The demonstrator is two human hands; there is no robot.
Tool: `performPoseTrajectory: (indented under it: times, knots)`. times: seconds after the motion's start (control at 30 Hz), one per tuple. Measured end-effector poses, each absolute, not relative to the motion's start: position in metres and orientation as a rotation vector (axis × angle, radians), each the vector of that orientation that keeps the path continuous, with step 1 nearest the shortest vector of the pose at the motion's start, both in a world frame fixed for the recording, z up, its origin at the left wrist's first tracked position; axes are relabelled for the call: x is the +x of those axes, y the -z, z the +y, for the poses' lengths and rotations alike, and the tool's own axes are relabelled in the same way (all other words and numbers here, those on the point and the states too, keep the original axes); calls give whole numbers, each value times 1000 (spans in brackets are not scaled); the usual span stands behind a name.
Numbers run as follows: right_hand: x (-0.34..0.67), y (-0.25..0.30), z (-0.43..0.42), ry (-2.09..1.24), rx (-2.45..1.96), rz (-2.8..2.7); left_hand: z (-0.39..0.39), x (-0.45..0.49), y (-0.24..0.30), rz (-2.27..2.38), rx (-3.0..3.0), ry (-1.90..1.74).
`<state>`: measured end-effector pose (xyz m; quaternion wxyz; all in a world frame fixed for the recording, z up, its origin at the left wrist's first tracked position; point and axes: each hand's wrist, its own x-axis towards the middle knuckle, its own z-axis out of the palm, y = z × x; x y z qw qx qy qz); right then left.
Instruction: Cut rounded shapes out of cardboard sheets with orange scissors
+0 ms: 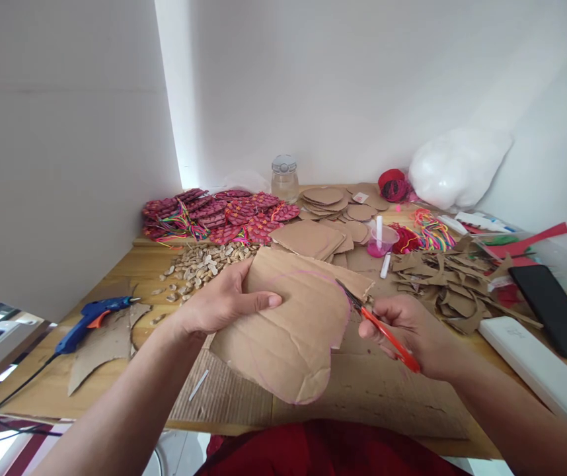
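My left hand (pixel 234 297) grips a piece of brown cardboard (pixel 288 330) by its left side, thumb on top and fingers hidden beneath. A purple curved line is drawn on the cardboard, and its lower right edge is rounded along that line. In my right hand (pixel 407 330) is a pair of scissors (pixel 390 334) with orange handles. Their dark blades meet the cardboard at its upper right, close to the purple line. A partly cut strip (pixel 345 277) still joins the sheet there. Under the sheet lies a larger cardboard mat (pixel 373 396).
A blue glue gun (pixel 90 320) rests at the left. Peanut shells (pixel 204 268), pink patterned discs (pixel 234 215), cut cardboard rounds (pixel 326 196) and a jar (pixel 284 178) stand behind. Cardboard scraps (pixel 454 284), a phone (pixel 556 311) and a white power bank (pixel 541 373) lie to the right.
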<state>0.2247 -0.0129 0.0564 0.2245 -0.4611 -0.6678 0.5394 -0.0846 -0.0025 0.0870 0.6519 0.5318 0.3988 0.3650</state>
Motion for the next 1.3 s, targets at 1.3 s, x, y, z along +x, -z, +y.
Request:
performPoseTrajectory:
  times: [1.3]
  knots:
    - [196, -44, -24, -1350, -1274, -1565, -12, -37, -42, 964, 529, -1793]
